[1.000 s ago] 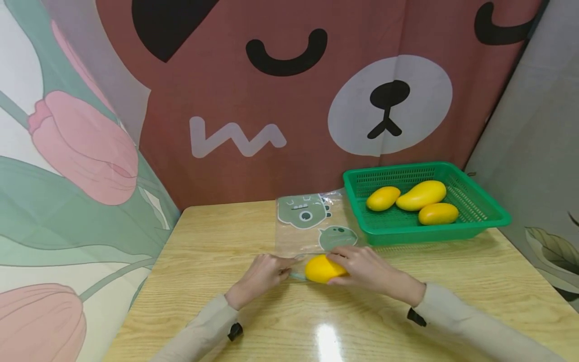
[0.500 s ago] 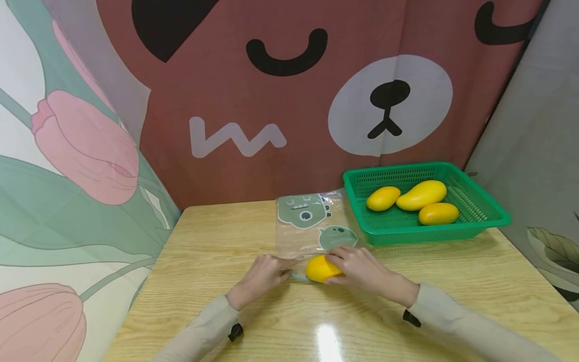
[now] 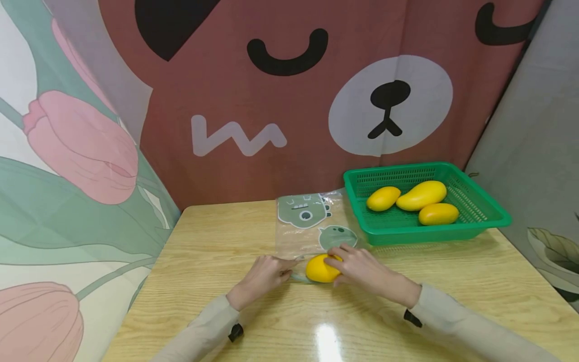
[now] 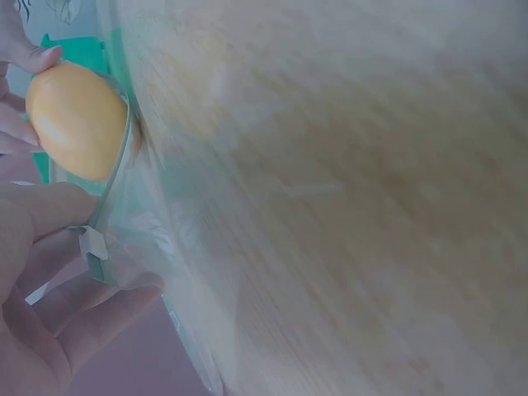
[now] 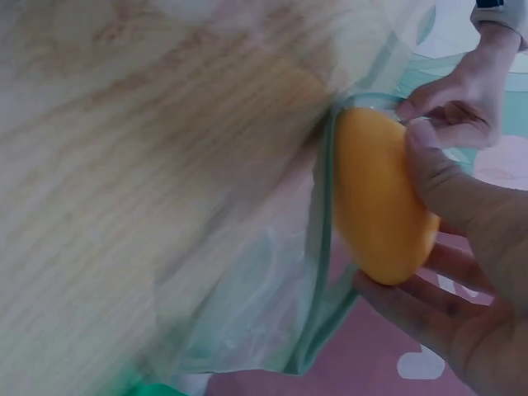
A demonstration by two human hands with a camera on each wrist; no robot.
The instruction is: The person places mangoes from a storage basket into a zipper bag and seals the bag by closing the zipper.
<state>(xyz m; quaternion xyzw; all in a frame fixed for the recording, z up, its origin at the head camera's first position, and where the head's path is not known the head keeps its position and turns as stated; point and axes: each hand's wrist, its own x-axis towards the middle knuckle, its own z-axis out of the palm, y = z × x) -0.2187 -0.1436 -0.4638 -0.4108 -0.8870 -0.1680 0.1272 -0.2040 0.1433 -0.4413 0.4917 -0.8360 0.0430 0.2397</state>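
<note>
1. Head: from above the near side, faces far and down over the table (image 3: 217, 246) and brown hanging (image 3: 217, 95).
2. Left wrist: close beside the left hand (image 3: 264, 274), faces right.
3. Right wrist: close beside the right hand (image 3: 366, 270), faces left.
4. Both wrist views share the mango (image 4: 78, 120) and clear bag (image 5: 256, 297).

In the head view, the surface (image 3: 217, 266) fills the lower middle of the frame, and a cloth (image 3: 226, 176) hangs behind it, in the upper part. At the right of the frame stands a basket (image 3: 434, 234), with three mangoes (image 3: 421, 196) in it. To the left of the basket, in the centre, a bag (image 3: 300, 213) lies on the surface. At its near mouth is a fourth mango (image 3: 319, 269), between the left hand (image 3: 264, 276) and the right hand (image 3: 364, 270).
</note>
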